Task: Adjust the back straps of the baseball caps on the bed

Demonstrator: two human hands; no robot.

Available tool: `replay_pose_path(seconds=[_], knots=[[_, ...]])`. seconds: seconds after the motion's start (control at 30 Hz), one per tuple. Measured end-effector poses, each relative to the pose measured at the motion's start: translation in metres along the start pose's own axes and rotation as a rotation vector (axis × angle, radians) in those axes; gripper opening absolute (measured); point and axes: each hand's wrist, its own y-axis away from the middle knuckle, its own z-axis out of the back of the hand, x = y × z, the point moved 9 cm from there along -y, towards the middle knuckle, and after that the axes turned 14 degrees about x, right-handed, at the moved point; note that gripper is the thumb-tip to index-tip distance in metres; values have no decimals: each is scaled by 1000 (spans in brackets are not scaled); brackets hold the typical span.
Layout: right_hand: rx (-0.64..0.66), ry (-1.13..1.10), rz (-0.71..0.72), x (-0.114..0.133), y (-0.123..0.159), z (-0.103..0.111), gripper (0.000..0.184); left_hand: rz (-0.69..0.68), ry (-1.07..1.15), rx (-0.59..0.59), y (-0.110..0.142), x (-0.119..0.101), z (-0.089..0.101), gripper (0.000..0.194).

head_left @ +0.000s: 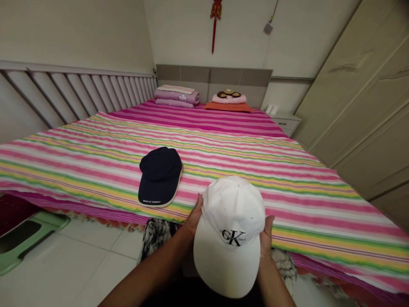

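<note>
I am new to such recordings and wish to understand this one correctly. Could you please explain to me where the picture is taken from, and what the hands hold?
Certainly. There is no machine here: a person uses two bare hands. The single picture comes from a camera worn on the person's head, looking forward and down.

The left hand and right hand hold a white baseball cap between them, one at each side. Its brim faces the person, and black letters mark its front.

To its left, a navy baseball cap lies on the striped bed cover, its brim also toward the person. Farther back, near the headboard, are folded purple bedding and, to its right, pink and orange bedding.
</note>
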Motion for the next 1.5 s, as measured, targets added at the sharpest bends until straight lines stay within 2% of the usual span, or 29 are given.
replay_pose_path(seconds=[0.23, 0.47, 0.73, 1.0, 1.2, 1.3, 1.4, 1.5], knots=[[34, -25, -64, -6, 0, -6, 71, 16, -16, -10, 1, 2, 1, 85], [24, -50, -121, -15, 2, 2, 72, -39, -6, -12, 0, -3, 8, 80], [9, -139, -222, -42, 24, 16, 58, -103, 31, 61, -2, -13, 7, 84], [-74, -245, -144, -60, 53, 25, 29, -154, 23, -28, -10, -23, 14, 88], [-76, -147, -40, -40, 55, 24, 42, -147, -6, -43, -22, -22, 22, 84], [-70, -87, -12, -23, 53, 29, 47, -215, -63, -72, -25, -28, 22, 73], [-79, -27, 53, 5, 49, 40, 49, -289, -143, -142, -21, -35, 31, 60], [-140, 23, 157, 46, 46, 62, 46, -241, -211, -264, -11, -31, 56, 48]])
